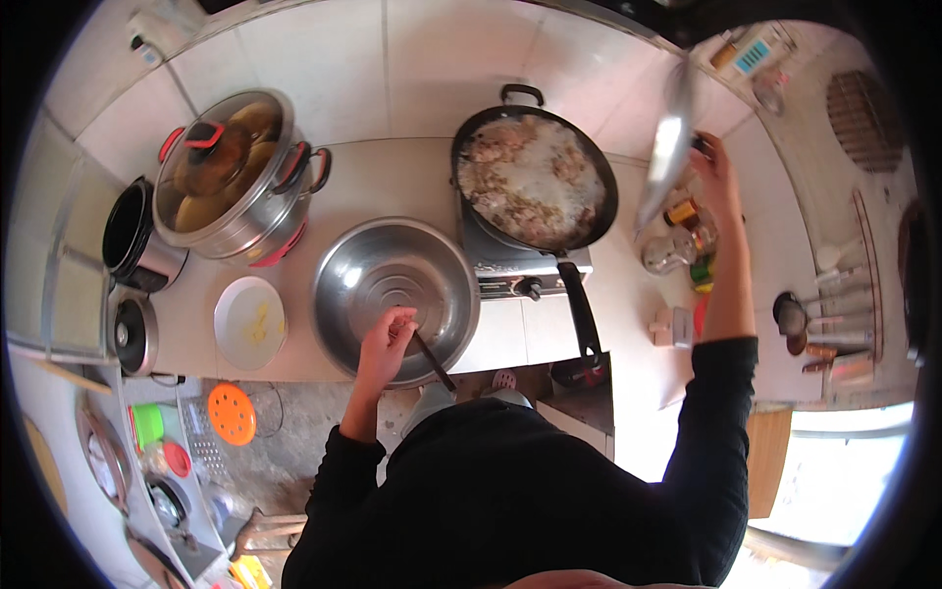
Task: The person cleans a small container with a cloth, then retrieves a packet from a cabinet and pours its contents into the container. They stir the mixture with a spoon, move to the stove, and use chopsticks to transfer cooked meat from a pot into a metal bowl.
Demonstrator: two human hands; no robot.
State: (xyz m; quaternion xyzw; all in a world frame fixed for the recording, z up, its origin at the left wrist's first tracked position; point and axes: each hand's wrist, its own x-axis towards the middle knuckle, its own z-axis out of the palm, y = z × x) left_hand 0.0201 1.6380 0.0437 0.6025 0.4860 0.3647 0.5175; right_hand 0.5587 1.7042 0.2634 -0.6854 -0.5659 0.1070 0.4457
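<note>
Over the near part of a wide stainless-steel basin [346, 294], my left hand [388, 340] holds a thin dark stick-like utensil, perhaps chopsticks [434, 361]. My right hand [712, 171] is raised at the right, its fingers on the dark knob of a pan lid [668, 143], which is tilted nearly on edge and blurred. Between the hands, a black wok [609, 199] sits on a gas stove [500, 258], its long handle towards me. Pieces of meat [508, 140] lie in foamy liquid in the wok.
Left of the basin are a white plate [223, 324] with yellowish bits, a lidded steel steamer pot [257, 239] and a black-lined cooker [126, 228]. Glass jars [666, 254] and bottles stand right of the stove. Ladles [793, 318] hang on the right wall. An orange stool [231, 414] is below the counter.
</note>
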